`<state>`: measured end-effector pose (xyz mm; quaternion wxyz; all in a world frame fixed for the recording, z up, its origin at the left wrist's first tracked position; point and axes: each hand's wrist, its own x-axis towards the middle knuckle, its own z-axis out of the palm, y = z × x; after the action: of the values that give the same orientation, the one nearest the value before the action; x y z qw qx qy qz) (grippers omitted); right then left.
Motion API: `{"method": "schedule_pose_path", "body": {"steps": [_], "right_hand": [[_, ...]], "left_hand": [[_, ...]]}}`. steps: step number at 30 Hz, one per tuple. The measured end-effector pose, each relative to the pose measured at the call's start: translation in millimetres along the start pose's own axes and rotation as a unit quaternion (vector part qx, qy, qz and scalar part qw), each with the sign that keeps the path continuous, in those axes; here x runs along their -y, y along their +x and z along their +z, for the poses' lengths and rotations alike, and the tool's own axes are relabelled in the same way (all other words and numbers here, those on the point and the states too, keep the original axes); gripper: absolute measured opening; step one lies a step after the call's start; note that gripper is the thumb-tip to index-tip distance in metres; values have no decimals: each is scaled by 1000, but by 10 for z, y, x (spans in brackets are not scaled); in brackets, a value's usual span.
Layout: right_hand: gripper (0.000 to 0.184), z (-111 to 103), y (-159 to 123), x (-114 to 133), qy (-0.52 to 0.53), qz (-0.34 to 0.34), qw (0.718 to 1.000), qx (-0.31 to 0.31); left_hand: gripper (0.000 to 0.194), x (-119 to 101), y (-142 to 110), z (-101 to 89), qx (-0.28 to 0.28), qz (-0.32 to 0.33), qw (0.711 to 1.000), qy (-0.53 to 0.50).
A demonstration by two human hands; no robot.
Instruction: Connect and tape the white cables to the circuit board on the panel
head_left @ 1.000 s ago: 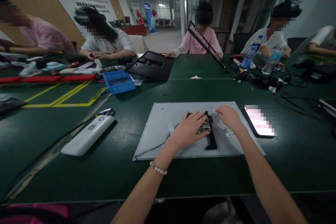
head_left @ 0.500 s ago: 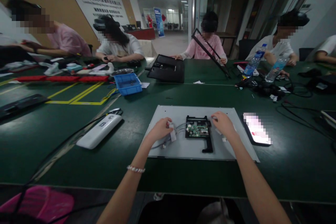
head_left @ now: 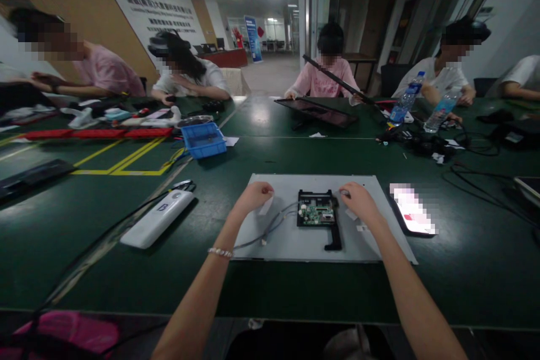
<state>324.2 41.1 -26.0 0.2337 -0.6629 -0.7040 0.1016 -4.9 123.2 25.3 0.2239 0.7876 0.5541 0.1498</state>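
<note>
A flat grey panel (head_left: 287, 247) lies on the green table in front of me. On its middle sits a green circuit board (head_left: 316, 214) in a black plastic frame (head_left: 333, 236), with grey cables (head_left: 275, 221) running out to the left. My left hand (head_left: 255, 197) is over the panel's left part, fingers pinched on a small white strip (head_left: 265, 206) that hangs below them. Just right of the black frame is my right hand (head_left: 359, 200), fingers closed; a small greyish bit shows at the fingertips, too small to name. White tags (head_left: 361, 229) lie below it.
A lit phone (head_left: 411, 211) lies right of the panel, a white power bank (head_left: 158, 219) with a cable to the left. Beyond are a blue basket (head_left: 205, 140), water bottles (head_left: 407, 100) and black cables. Across the table, a person in pink (head_left: 324, 76) handles a dark screen (head_left: 320, 112).
My left hand has moved a little left and away from the cables, the white strip with it. My right hand has hardly moved. The person opposite has tilted the dark screen and lowered a black frame.
</note>
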Motion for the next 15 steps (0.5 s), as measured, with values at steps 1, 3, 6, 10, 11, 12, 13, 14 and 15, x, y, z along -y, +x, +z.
{"method": "schedule_pose_path", "body": {"steps": [1, 3, 6, 10, 11, 12, 13, 14, 15], "right_hand": [[26, 6, 6, -11, -1, -2, 1000, 3], [25, 16, 17, -31, -4, -6, 1000, 8], [22, 27, 19, -46, -18, -9, 1000, 4], [17, 24, 0, -24, -56, -2, 998, -8], [17, 20, -5, -12, -68, 0, 998, -9], [17, 14, -9, 0, -81, 2, 997, -9], [17, 6, -11, 14, -93, 4, 996, -9], [17, -3, -14, 28, -105, 6, 994, -8], [18, -13, -16, 43, -114, 6, 993, -7]], "left_hand": [[19, 8, -1, 42, -8, 0, 1000, 9], [26, -22, -17, 103, -33, 2, 999, 25], [37, -209, -59, 146, -85, 32, 995, 46], [52, -557, -149, 258, -89, 183, 979, 31], [58, -613, -176, 307, -63, 207, 976, 19], [65, -646, -201, 360, -36, 216, 976, 8], [72, -656, -224, 412, -10, 213, 977, -1], [79, -645, -243, 458, 13, 205, 979, -8], [85, -617, -258, 495, 34, 195, 980, -16]]}}
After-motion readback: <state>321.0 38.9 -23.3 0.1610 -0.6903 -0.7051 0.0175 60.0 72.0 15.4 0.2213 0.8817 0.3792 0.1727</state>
